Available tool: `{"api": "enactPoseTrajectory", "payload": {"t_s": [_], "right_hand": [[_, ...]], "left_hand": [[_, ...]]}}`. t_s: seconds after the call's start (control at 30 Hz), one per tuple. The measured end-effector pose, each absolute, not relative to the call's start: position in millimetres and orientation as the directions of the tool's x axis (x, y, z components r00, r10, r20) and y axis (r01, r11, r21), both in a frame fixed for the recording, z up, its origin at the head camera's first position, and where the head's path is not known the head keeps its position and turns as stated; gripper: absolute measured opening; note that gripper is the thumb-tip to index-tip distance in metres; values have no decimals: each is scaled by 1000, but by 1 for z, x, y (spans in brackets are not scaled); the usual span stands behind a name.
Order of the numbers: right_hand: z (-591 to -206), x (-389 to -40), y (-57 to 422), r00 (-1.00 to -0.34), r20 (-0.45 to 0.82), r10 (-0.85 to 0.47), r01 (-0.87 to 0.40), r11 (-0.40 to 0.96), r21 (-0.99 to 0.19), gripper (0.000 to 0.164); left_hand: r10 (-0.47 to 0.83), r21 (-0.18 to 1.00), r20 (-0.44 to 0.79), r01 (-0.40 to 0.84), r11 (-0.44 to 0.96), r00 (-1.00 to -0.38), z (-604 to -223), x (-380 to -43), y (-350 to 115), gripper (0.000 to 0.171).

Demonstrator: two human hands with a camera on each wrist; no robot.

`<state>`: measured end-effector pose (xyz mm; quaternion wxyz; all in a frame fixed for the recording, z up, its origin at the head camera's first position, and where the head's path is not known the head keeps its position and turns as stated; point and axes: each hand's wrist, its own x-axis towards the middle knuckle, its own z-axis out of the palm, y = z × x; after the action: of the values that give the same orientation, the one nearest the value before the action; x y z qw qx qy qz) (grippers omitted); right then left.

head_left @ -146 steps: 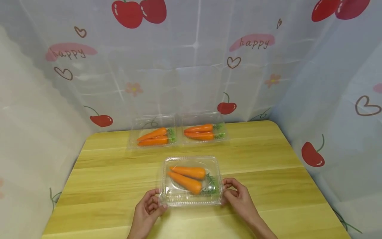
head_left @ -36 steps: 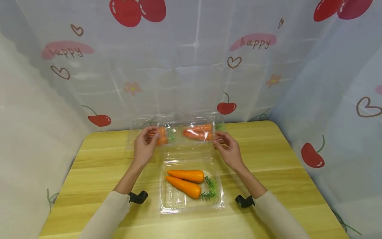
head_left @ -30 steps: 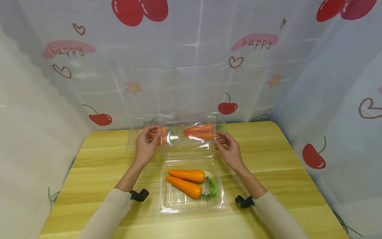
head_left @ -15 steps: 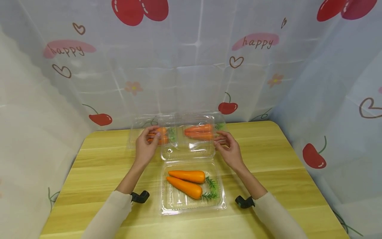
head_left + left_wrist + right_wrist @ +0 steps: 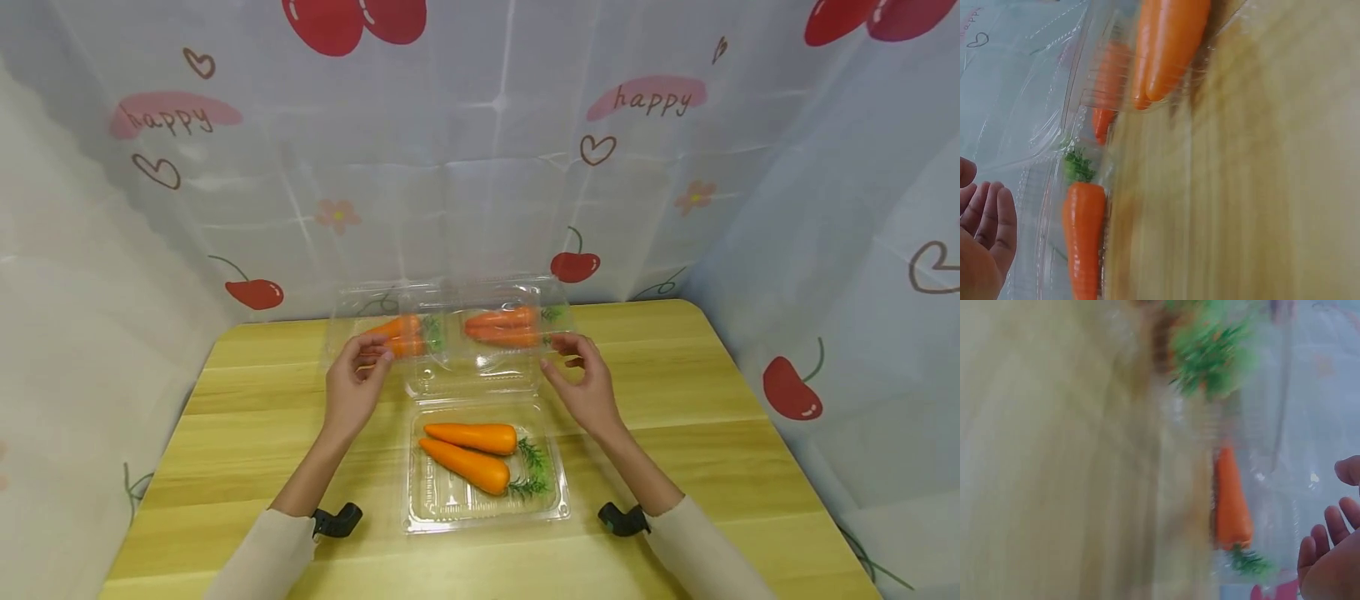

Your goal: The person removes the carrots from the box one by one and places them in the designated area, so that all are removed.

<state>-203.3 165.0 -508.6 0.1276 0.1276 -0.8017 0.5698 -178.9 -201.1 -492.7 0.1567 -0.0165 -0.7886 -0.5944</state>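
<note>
nearest the person, below the fingers of the left hand (image 5: 351, 392) and the right hand (image 5: 588, 392), lies the open container (image 5: 442, 502). its thin clear plastic is likely light, springy and slick, apt to dent if squeezed. in it, below and between the fingers, rest two carrots (image 5: 472, 468); smooth and shiny, they look stiff and a bit slippery, better held round the thick end than by the wispy green tops (image 5: 536, 467). the bench (image 5: 675, 450) gives room sideways, outside both sets of fingers. between the fingers the lid (image 5: 480, 379) is folded back; its side rims suit a light pinch. the left fingers curve loosely around nothing; the right ones stand wide from the thumb, also holding nothing. past the fingertips, the left rear box (image 5: 352, 304) and right rear box (image 5: 558, 292) crowd the back edge, against the printed cloth (image 5: 450, 192); whether the lid touches them, i cannot tell.
</note>
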Motion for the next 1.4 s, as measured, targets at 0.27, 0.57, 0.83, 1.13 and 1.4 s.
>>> {"api": "enactPoseTrajectory", "payload": {"t_s": [0.27, 0.57, 0.83, 1.13, 1.4], "right_hand": [[-487, -182, 157, -887, 294, -356, -421, 359, -833, 28], [-485, -162, 144, -721, 97, -686, -584, 526, -619, 32], [-490, -154, 130, -688, -39, -724, -619, 614, -490, 40], [-496, -155, 125, -692, -76, -718, -620, 645, -446, 39], [-497, -154, 124, -692, -55, -720, -632, 641, -436, 38]], "left_hand": [[-32, 889, 219, 186, 418, -975, -492, -149, -223, 27], [71, 829, 174, 185, 528, -982, -510, -111, -212, 25], [123, 934, 34, 75, 349, -992, -520, -89, -206, 45], [199, 949, 24, 84, 303, -980, -521, -83, -203, 50], [227, 975, -49, 3, 224, -973, -527, -87, -201, 43]]}}
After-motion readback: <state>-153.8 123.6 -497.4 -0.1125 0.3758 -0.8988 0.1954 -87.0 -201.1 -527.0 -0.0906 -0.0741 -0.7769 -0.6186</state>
